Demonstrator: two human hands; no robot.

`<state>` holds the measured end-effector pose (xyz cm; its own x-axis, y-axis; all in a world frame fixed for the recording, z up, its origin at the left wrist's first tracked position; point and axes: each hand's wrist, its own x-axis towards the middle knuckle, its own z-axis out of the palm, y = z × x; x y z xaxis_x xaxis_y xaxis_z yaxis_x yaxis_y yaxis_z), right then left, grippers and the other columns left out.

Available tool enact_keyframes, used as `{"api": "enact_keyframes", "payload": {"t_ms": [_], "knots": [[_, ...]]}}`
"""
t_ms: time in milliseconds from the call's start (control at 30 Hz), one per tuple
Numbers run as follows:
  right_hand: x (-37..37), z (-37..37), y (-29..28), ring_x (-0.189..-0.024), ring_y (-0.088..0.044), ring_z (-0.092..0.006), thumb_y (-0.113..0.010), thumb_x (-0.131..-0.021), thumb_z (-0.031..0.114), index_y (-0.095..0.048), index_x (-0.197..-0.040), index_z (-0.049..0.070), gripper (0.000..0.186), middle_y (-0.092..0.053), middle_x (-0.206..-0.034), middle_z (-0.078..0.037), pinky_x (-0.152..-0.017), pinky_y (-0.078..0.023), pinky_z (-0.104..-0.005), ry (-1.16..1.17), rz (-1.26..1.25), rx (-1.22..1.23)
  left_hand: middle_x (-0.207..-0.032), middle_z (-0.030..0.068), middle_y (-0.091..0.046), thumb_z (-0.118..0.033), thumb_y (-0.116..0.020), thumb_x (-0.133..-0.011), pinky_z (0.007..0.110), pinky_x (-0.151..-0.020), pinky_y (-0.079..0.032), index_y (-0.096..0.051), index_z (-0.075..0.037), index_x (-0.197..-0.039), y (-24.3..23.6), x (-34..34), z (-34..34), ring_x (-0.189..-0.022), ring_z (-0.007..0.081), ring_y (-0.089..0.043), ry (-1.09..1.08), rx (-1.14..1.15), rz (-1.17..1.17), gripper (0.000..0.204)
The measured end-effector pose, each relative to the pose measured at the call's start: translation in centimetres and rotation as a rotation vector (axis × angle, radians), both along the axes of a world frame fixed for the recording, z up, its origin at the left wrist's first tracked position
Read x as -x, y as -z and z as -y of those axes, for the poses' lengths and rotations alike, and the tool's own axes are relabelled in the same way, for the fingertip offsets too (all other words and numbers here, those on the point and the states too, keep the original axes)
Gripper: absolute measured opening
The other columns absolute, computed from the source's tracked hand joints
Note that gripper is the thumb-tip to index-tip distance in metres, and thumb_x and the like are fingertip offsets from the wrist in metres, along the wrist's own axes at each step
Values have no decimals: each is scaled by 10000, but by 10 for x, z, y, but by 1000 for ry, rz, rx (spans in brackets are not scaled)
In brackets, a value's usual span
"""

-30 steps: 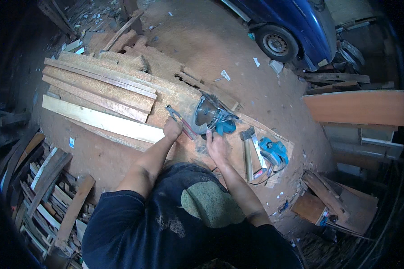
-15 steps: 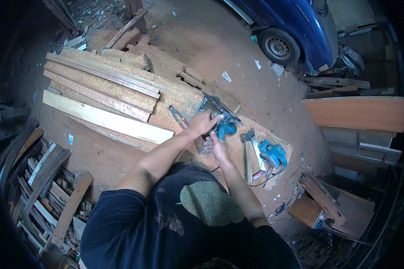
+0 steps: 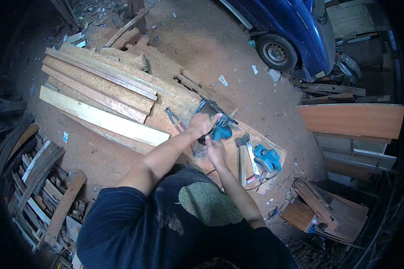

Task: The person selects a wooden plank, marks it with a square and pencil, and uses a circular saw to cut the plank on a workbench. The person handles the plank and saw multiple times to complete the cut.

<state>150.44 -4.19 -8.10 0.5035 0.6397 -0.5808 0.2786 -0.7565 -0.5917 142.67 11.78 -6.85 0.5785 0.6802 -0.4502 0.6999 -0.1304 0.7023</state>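
Observation:
A blue circular saw (image 3: 221, 126) lies on a sawdust-covered workbench (image 3: 175, 101). My left hand (image 3: 202, 123) rests on top of the saw's body, fingers wrapped over it. My right hand (image 3: 216, 150) is just below the saw, fingers curled at its near side; whether it grips a part of the saw cannot be told. A pair of red-handled pliers (image 3: 175, 119) lies on the bench just left of my left hand.
A blue electric planer (image 3: 267, 158) and a steel square (image 3: 244, 154) lie to the right on the bench. Long planks (image 3: 101, 119) are stacked at the left. Scrap wood (image 3: 40, 179) fills the lower left. A blue car (image 3: 292, 31) stands beyond, boards (image 3: 352, 119) at the right.
My left hand has moved right from near the pliers onto the saw. My right hand has stayed close under the saw.

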Motion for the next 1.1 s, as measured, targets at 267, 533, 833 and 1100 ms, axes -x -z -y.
{"api": "enact_keyframes", "payload": {"t_ms": [267,533,833,1100], "knots": [[14,-7,-12,-696,-667,-258,-461,-1023,445,-638,-867,-12,515,-677,-715,-129,-661,-512,-401,835,-996,-38,-971,292,-685,-662,-365,-962,505,-877,-501,-696,22,-951,22,35,15,-967,425,-662,-247,52,143,761],[17,-22,-60,-745,-681,-336,-434,-1009,499,-633,-742,4,597,-658,-747,-226,-671,-511,-469,-260,421,38,-1059,212,-714,-424,-587,-921,428,-881,-551,-714,-19,-1046,101,112,17,-1014,351,-697,-118,115,-451,442],[15,-12,-14,-593,-617,-276,-406,-1041,452,-590,-913,24,483,-629,-695,-129,-544,-480,-405,632,-678,22,-1074,185,-722,-411,-628,-882,410,-872,-556,-731,-20,-1018,144,103,5,-1003,329,-704,-47,172,-433,426],[16,-22,-57,-821,-679,-452,-551,-941,542,-648,-894,-52,605,-669,-832,-304,-719,-543,-508,-322,448,49,-1123,210,-703,-547,-721,-772,393,-896,-551,-699,54,-1062,168,80,5,-1011,305,-707,-572,546,-333,667]]}}
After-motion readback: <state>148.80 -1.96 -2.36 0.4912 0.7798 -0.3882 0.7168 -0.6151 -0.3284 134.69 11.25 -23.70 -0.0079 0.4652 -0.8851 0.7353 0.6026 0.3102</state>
